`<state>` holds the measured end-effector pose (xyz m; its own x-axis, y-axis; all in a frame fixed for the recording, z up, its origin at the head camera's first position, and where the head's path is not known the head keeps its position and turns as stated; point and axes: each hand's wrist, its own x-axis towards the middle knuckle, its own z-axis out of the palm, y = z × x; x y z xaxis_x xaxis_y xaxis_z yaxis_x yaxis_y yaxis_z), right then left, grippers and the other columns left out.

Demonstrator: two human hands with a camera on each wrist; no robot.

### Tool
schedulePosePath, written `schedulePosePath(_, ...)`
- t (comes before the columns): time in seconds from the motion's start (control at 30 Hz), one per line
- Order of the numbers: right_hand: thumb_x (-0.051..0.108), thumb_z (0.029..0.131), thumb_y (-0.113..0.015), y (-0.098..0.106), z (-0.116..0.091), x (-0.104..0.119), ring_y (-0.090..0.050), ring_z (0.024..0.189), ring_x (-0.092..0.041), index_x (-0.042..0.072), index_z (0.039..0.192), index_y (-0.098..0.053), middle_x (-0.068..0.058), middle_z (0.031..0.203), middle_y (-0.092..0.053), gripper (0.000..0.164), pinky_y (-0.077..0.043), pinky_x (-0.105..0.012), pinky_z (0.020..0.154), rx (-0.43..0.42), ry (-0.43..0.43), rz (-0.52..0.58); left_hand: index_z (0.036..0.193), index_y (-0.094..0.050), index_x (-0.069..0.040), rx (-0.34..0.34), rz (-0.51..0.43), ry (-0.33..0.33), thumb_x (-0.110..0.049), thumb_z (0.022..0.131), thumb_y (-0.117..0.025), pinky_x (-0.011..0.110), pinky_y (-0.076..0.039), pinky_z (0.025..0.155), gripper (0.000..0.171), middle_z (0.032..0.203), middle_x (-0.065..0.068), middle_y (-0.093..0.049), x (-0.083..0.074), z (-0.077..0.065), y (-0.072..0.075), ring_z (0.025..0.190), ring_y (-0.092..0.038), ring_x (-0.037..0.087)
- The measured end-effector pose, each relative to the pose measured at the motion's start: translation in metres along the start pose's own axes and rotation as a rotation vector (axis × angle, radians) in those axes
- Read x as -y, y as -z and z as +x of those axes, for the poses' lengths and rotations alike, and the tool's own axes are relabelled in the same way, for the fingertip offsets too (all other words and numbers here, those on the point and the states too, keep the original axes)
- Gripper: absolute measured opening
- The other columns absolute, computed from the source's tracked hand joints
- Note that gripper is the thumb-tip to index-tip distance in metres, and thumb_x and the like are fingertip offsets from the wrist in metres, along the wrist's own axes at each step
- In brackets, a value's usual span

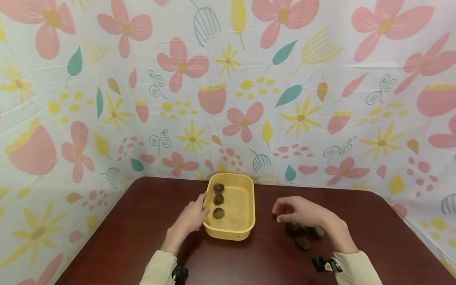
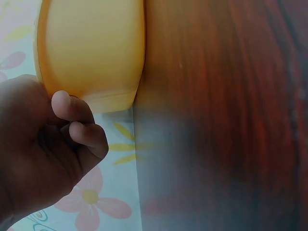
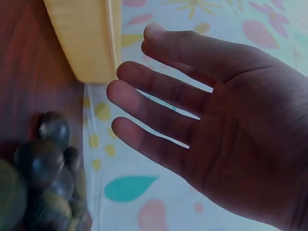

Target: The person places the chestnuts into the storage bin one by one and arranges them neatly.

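My left hand (image 1: 192,215) grips the left rim of a yellow rectangular tray (image 1: 248,206), and in the left wrist view its fingers curl at the rim. Inside the tray, three dark brown, round, fruit-like balls (image 1: 219,199) form a row along the left wall. To the right of the tray, my right hand (image 1: 303,211) hovers over the table beside a pile of similar dark balls (image 3: 41,166). The right wrist view shows its fingers (image 3: 149,98) extended and apart, with nothing held. In the head view this hand partly hides the pile.
Under everything lies a dark reddish-brown table (image 1: 142,221) with rounded far corners. A white floral cloth (image 1: 185,99) hangs behind it and along the sides. Black straps with small devices (image 1: 327,264) sit at both wrists.
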<state>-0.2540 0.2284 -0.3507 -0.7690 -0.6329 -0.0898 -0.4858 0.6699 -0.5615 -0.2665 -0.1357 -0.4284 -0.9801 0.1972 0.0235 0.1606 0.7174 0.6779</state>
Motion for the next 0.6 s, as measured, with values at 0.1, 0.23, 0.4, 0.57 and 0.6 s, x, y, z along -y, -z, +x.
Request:
schedulePosePath(0.1,0.042,0.094,-0.065,-0.002,-0.016,-0.009,-0.062,0.092,-0.01,0.028,0.107,-0.067,0.008,0.104,-0.068,0.019,-0.05,-0.028,0.076,-0.029,-0.026,-0.006,0.156,-0.028,-0.01,-0.005,0.003,-0.001,-0.018,0.101,-0.043,0.033,-0.047,0.045,0.057,0.063,0.003,-0.054,-0.001,0.001,-0.002,0.038,-0.051,0.018)
schedulePosePath(0.23,0.044,0.093,-0.066,-0.004,-0.031,-0.02,-0.061,0.092,-0.008,0.026,0.108,-0.067,0.007,0.104,-0.066,0.024,-0.05,-0.028,0.075,-0.044,-0.069,0.011,0.156,-0.028,-0.01,-0.01,0.0,-0.001,-0.018,0.101,-0.042,0.033,-0.047,0.046,0.058,0.062,0.002,-0.054,-0.001,0.001,-0.002,0.037,-0.051,0.017)
schedulePosePath(0.4,0.038,0.093,-0.068,-0.01,-0.05,-0.034,-0.058,0.082,-0.008,0.018,0.109,-0.067,0.003,0.1,-0.065,0.025,-0.047,-0.026,0.067,-0.037,-0.112,0.069,0.156,-0.028,-0.009,-0.018,0.007,-0.001,-0.018,0.1,-0.042,0.032,-0.046,0.046,0.059,0.059,0.002,-0.053,-0.001,0.001,-0.002,0.036,-0.05,0.017)
schedulePosePath(0.57,0.033,0.091,-0.07,-0.014,-0.058,-0.047,-0.056,0.08,-0.006,0.013,0.108,-0.066,0.002,0.097,-0.064,0.026,-0.046,-0.025,0.064,-0.052,-0.121,0.088,0.156,-0.027,-0.009,-0.028,0.007,0.004,-0.018,0.101,-0.043,0.032,-0.045,0.044,0.058,0.057,0.001,-0.052,0.001,0.001,-0.002,0.036,-0.048,0.016)
schedulePosePath(0.6,0.032,0.091,-0.071,-0.015,-0.058,-0.049,-0.056,0.08,-0.006,0.012,0.107,-0.066,0.002,0.096,-0.064,0.026,-0.046,-0.025,0.064,-0.055,-0.118,0.09,0.156,-0.027,-0.009,-0.03,0.005,0.002,-0.017,0.101,-0.043,0.032,-0.045,0.044,0.058,0.056,0.001,-0.052,0.001,0.002,-0.002,0.036,-0.048,0.016)
